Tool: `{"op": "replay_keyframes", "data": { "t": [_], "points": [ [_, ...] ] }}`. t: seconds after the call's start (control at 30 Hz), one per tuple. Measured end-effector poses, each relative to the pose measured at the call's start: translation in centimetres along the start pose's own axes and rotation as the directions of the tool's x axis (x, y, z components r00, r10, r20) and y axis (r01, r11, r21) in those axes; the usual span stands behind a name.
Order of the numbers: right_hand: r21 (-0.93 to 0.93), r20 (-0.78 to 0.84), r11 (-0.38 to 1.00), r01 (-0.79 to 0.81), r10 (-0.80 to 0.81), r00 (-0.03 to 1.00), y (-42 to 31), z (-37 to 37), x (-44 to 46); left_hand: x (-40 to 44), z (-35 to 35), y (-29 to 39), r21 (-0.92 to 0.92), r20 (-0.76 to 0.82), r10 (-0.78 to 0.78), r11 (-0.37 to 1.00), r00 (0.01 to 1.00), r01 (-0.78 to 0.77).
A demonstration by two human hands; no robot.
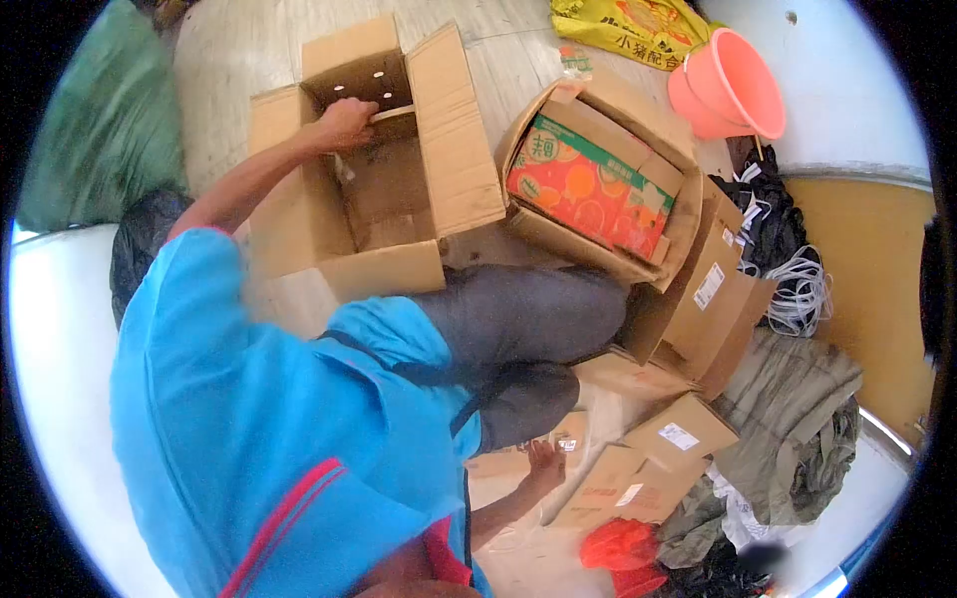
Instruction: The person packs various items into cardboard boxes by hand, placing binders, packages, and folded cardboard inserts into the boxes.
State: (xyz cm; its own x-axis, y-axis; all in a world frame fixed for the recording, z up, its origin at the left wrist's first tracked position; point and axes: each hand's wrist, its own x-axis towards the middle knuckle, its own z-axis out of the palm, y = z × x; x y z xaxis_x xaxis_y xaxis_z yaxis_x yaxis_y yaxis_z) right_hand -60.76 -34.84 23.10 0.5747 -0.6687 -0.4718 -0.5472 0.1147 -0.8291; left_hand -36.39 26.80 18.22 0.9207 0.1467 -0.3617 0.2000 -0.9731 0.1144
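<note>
My left hand [349, 122] reaches into an open cardboard box [384, 189] at the upper middle. Its fingers are closed at a pale cardboard edge inside, and the box's flaps stand spread outward. Low in the view, my right hand [544, 468] is beside a small brown carton [570, 435] on the floor. Its fingers look bent and somewhat apart, near or touching the cardboard; no held thing shows in them. More flattened brown cardboard [603, 488] lies just to the right of this hand.
Right of the open box, another carton [518, 221] holds a red and green printed box [588, 189]. A pink bucket [728, 85], yellow sack [633, 30], coiled white cord [797, 289], grey-green cloth [788, 409] and red plastic bag [620, 546] lie around. A green sack [100, 130] stands left.
</note>
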Motion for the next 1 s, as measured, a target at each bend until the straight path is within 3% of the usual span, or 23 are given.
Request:
{"op": "replay_keyframes", "data": {
  "t": [0.07,0.13,0.27,0.33,0.4,0.47,0.53,0.67,0.77,0.83,0.97,1.0],
  "points": [
    [-0.026,0.006,0.997,0.07,-0.07,0.998,-2.3,0.8,-0.2,-2.3,-2.8,0.6,-0.071,-0.015,-0.017,0.997,1.0,0.016],
    [-0.05,0.022,0.99,0.132,-0.131,0.991,-4.4,1.7,-0.4,-4.2,-5.0,0.6,-0.298,-0.11,-0.068,0.954,0.992,0.033],
    [-0.05,0.123,0.978,0.204,-0.197,0.973,-7.6,3.4,0.1,-7.9,-11.7,0.8,-0.441,-0.089,-0.093,0.896,0.992,0.044],
    [-0.039,0.232,0.972,0.231,-0.216,0.948,-8.9,4.2,1.1,-9.1,-14.8,0.8,-0.616,-0.178,-0.167,0.788,0.97,0.023],
    [-0.015,0.252,0.977,0.211,-0.2,0.947,-8.6,5.0,2.5,-10.4,-17.1,0.6,-0.579,-0.421,-0.234,0.813,0.876,-0.061],
    [0.005,0.262,0.982,0.187,-0.182,0.948,-8.6,5.8,2.8,-9.4,-19.1,-9.6,-0.602,-0.219,-0.183,0.799,0.959,0.015],
    [0.021,0.311,0.974,0.224,-0.219,0.925,-8.9,6.9,2.6,-10.5,-21.7,-13.6,-0.727,-0.246,-0.235,0.687,0.94,-0.019],
    [0.099,0.31,0.975,0.198,-0.219,0.925,-8.2,8.2,2.9,-13.9,-22.3,-12.9,-0.838,-0.346,-0.355,0.532,0.869,-0.116],
    [0.041,0.33,0.978,0.203,-0.205,0.921,-11.0,10.2,1.2,-13.8,-21.5,-12.5,-0.886,-0.368,-0.357,0.416,0.859,-0.207],
    [0.103,0.458,0.986,0.131,-0.164,0.874,-14.0,12.7,-1.9,-12.8,-20.8,-11.1,-0.907,-0.366,-0.329,0.336,0.871,-0.255],
    [0.248,0.752,0.954,0.166,-0.298,0.588,-15.4,17.7,-3.9,-9.6,-18.7,-6.2,-0.935,-0.34,-0.21,0.179,0.917,-0.306],
    [-0.079,0.811,0.902,0.425,-0.19,0.553,-16.1,18.9,-3.8,-8.8,-18.1,-4.6,-0.94,-0.333,-0.173,0.137,0.927,-0.312]
  ]
}}
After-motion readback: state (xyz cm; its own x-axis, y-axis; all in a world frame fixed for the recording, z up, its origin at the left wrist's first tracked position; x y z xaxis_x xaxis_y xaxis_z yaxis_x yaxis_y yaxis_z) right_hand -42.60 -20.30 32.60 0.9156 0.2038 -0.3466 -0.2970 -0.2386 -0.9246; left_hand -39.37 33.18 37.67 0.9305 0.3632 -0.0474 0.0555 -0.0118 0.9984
